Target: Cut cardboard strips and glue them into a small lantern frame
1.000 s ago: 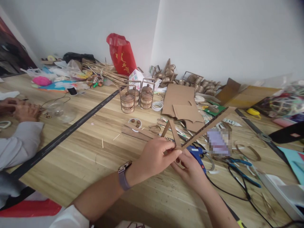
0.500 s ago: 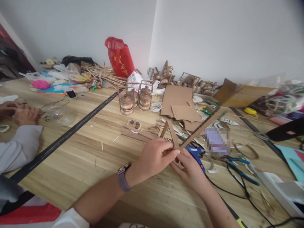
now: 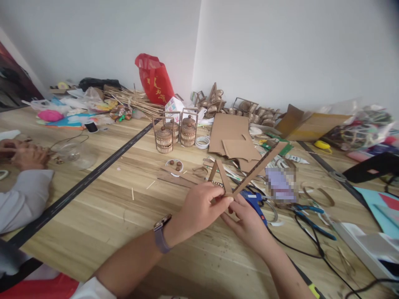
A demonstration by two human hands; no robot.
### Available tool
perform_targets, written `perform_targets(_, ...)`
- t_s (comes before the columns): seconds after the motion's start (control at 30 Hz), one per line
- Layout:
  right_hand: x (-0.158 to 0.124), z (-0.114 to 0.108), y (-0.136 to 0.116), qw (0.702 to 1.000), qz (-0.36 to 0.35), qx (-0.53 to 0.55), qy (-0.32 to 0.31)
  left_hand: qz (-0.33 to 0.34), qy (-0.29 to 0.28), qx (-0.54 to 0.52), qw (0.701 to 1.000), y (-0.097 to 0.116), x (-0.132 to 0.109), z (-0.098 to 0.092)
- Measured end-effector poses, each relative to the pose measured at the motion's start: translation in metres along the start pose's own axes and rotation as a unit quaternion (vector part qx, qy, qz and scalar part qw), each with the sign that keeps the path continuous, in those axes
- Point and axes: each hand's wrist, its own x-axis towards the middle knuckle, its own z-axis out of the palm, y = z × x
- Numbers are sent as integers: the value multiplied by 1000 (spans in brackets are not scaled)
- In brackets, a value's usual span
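Two small round baskets stand in frames mid-table; what is inside them cannot be seen. Nearer, a white ring holds a few brown beads. Close to the camera, the left hand pinches a cardboard frame at its lower corner, thumb and fingers pressed together on it. The right hand closes on the same corner from below. That frame is raised over a blue glue gun.

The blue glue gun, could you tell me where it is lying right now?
In the head view, the blue glue gun lies on the wooden table, right of centre, just beyond the right hand.
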Motion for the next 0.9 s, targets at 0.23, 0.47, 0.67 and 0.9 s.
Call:
perform_targets(0.23,-2,-10,-1,999,21,-3,-26,7,2,10,1000,0,0,0)
perform_targets(0.47,-22,-49,25,991,135,-6,-21,36,5,20,999,-2,-1,-1)
perform_targets(0.67,-57,-90,68,955,284,-77,30,29,-1,35,999,-1,-1,-3)
perform_targets(0.9,-95,-91,95,926,355,-124,-44,32,13,44,998,-1,1,-3)
